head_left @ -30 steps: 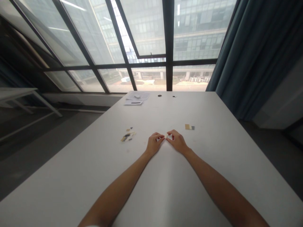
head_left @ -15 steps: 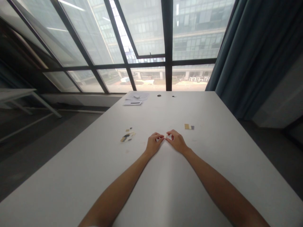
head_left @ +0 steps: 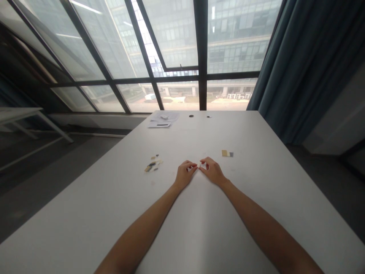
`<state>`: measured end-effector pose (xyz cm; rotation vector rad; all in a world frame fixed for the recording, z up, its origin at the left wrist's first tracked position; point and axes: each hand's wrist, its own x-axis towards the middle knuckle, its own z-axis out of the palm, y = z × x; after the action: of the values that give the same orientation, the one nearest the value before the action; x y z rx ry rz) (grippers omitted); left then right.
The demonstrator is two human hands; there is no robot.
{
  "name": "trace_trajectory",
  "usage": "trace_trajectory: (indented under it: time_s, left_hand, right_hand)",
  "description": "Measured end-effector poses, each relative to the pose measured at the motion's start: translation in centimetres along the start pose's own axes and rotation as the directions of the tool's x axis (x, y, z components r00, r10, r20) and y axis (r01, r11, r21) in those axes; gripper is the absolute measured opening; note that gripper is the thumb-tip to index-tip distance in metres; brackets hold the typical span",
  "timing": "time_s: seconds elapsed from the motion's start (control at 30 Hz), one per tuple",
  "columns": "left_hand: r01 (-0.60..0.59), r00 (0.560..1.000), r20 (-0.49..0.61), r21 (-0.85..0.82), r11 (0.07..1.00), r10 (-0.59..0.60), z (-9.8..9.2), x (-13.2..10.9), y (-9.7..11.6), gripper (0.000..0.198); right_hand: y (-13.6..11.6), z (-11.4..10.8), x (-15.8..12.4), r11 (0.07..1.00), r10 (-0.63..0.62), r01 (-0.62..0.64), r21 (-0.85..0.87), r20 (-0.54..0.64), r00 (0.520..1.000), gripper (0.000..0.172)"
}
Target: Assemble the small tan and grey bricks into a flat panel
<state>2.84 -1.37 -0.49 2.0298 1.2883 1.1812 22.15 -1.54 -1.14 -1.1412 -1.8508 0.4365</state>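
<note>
Pinching white piece (head_left: 200, 165) | right hand (head_left: 212, 171): slight gap | left hand (head_left: 184, 175): fingertips (head_left: 195, 166) together

Over my feed I see what looks like an office: white desk (head_left: 176, 228) filling the lower frame, second desk (head_left: 17, 113) at left edge, blue curtain (head_left: 302, 57) upper right, framed windows (head_left: 154, 79) up top facing a glassy building (head_left: 242, 45).
</note>
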Motion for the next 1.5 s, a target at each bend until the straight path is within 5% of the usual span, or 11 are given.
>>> trace_trajectory:
  time_s: [1.5]
  left_hand:
    - [-0.025, 0.999, -0.024, -0.010, 1.000, 0.025, 0.0, -0.2, 0.6, 0.016]
  right_hand:
    - [0.0, 0.0, 0.0, 1.000, 0.002, -0.002, 0.003, -0.007, 1.000, 0.024]
